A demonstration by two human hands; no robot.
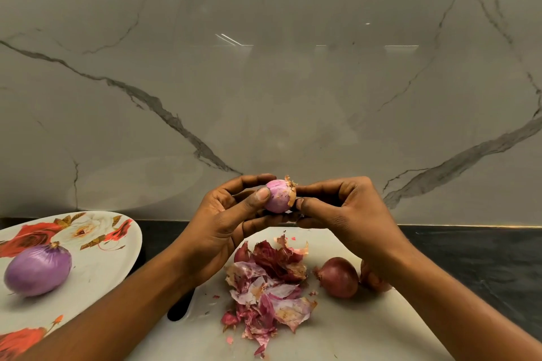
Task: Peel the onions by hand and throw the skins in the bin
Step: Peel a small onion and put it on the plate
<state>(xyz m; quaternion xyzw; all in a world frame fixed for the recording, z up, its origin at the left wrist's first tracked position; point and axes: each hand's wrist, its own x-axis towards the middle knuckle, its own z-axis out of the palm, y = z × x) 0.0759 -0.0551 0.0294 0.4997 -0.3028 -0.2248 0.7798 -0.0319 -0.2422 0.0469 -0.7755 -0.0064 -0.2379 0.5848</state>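
Your left hand curls round the small onion, steadying it over the far edge of the board while your right hand pinches the last dry strip, likely so skins land together.

A small, mostly peeled pink onion is held aloft, skins piled beside an unpeeled onion.

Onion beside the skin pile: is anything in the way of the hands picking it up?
Nothing covers the unpeeled onion; it sits bare on the board beside the skin pile. The left hand and right hand grip a small onion above.
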